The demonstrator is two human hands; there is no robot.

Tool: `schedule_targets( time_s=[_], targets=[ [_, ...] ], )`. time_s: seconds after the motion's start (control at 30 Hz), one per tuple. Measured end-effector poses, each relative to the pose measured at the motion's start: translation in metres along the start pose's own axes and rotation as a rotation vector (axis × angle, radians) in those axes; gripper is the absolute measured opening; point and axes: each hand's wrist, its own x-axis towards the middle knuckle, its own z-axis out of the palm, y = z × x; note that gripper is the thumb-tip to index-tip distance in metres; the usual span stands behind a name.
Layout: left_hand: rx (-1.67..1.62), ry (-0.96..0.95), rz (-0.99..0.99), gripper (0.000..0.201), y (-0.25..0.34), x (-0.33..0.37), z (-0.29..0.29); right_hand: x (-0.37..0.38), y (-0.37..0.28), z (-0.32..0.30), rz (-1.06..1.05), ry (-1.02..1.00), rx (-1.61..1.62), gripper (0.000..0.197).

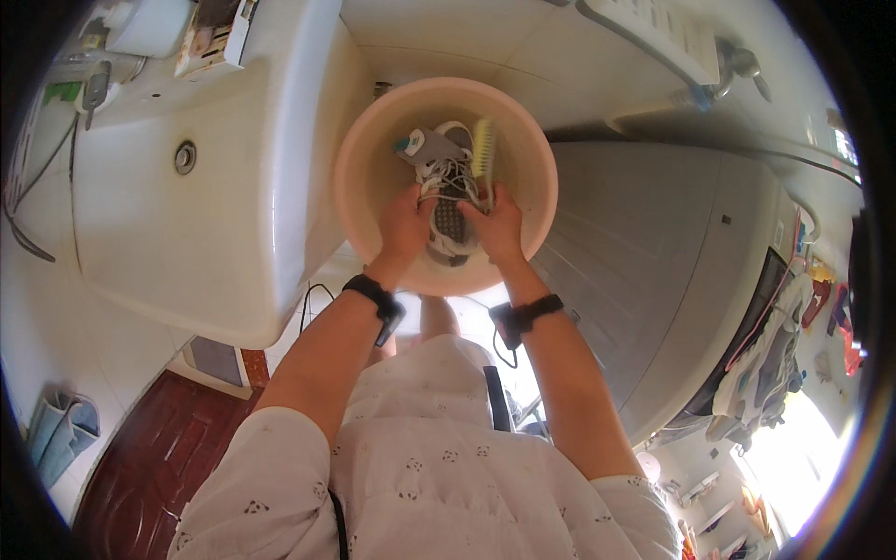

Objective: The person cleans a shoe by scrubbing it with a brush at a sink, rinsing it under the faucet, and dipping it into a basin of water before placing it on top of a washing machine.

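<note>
A grey-and-white lace-up sneaker is in a pink plastic basin, its laces loose on top. My left hand grips the sneaker's left side, thumb near the laces. Against its right side is my right hand, thumb at the laces. A scrub brush with pale yellow bristles rises from the right hand's fingers, its handle partly hidden by them. Beyond the laces lies a grey-and-white piece with a teal end; I cannot tell whether it belongs to another shoe.
To the left is a white sink with a drain and bottles at its far edge. A grey-white appliance stands right of the basin. A wall tap is at the far right. Clothes hang at the right; a dark red door is lower left.
</note>
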Motion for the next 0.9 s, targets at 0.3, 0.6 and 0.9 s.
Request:
schedule_targets(
  time_s=[0.3,0.6,0.9],
  targets=[
    [0.201,-0.021,0.025,0.032,-0.056,0.007,0.029,0.014,0.018,0.021,0.254,-0.032,-0.388,0.027],
    [0.015,-0.457,-0.380,0.051,-0.122,0.016,0.110,0.018,0.084,0.040,0.274,-0.169,-0.513,0.050],
    [-0.561,0.181,-0.849,0.028,-0.075,0.001,0.131,-0.006,0.105,0.046,0.305,-0.240,-0.482,0.031]
  ],
)
